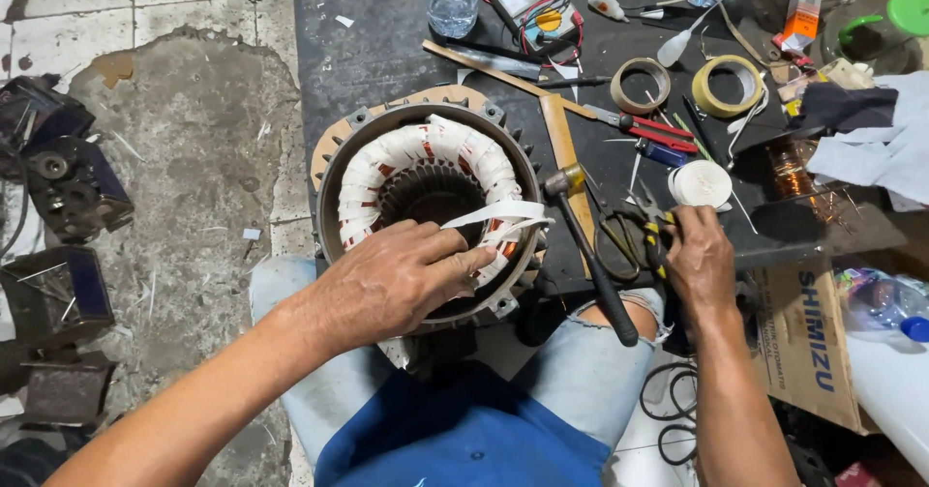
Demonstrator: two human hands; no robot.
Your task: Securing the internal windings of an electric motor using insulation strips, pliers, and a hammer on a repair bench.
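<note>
Covering the near rim of the round grey metal motor stator, the left hand hides part of its white-taped copper windings; its fingers pinch a white tape strip. The stator sits on the dark worktop edge, over the person's lap. The right hand grips yellow-handled pliers, their jaws hard to make out.

A cracked, patched concrete floor with pale worn tiles lies off the desk's left edge. The dark desk fills the upper middle. Rusty metal parts sit on the floor at left, in even daylight.
</note>
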